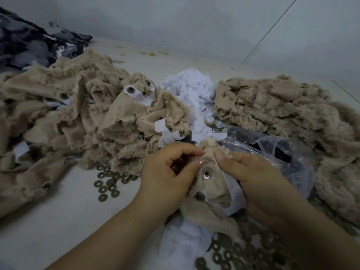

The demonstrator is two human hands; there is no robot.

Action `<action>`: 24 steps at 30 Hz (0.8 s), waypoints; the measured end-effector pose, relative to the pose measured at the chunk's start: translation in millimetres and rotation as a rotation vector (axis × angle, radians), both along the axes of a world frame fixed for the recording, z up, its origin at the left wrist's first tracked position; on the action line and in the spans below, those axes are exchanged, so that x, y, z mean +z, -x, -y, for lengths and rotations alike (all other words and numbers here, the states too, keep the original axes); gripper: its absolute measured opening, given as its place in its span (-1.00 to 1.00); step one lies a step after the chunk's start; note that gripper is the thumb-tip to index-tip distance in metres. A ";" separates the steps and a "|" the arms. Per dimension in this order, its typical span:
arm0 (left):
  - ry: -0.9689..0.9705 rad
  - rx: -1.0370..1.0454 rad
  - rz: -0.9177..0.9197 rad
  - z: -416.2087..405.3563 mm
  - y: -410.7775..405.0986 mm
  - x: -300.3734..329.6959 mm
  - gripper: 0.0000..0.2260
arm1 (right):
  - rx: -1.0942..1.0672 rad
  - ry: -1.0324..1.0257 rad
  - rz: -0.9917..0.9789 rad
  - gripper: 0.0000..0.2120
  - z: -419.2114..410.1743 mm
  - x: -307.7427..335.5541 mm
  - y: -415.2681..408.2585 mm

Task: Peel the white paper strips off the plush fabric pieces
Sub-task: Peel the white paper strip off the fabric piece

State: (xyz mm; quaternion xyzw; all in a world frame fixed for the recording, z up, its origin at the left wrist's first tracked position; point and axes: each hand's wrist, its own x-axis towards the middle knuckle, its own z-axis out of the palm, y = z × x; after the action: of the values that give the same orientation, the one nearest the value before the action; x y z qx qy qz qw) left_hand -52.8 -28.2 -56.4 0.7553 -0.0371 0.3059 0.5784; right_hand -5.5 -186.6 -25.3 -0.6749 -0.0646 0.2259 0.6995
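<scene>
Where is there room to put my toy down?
Bare table shows left of the left hand, below the washers; another strip lies behind the paper heap by the wall. The middle and right are crowded with plush.

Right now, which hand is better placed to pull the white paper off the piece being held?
Right. The right hand pinches the held plush piece next to the white paper strip, which lies against its palm. The left hand grips the far edge, so it can brace.

Beige plush fabric piece point(211, 189): fuzzy pile, smooth woven back. Shiny metal stud point(206, 175). Matt paper scraps point(191, 90). Glossy clear plastic bag point(272, 151).
</scene>
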 end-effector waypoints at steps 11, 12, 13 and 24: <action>-0.310 -0.013 0.072 17.1 9.5 4.3 -0.73 | -0.019 -0.298 -0.211 -0.71 -4.8 2.2 9.7; -0.308 0.007 0.057 17.7 8.7 3.4 -0.74 | -0.019 -0.319 -0.223 -0.71 -5.9 3.7 10.5; -0.287 0.017 0.047 17.3 8.0 3.0 -0.75 | -0.021 -0.340 -0.231 -0.71 -5.9 4.4 10.8; -0.090 -0.034 0.054 12.4 11.8 4.1 -0.89 | 0.098 -0.617 -0.320 -0.58 -2.1 12.0 15.9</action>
State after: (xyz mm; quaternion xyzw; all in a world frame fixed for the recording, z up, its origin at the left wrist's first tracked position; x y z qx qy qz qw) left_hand -64.5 -40.6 -52.4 0.7712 -0.0793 0.3144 0.5478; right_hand -21.3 -184.4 -13.2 -0.3839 -0.0516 0.3319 0.8601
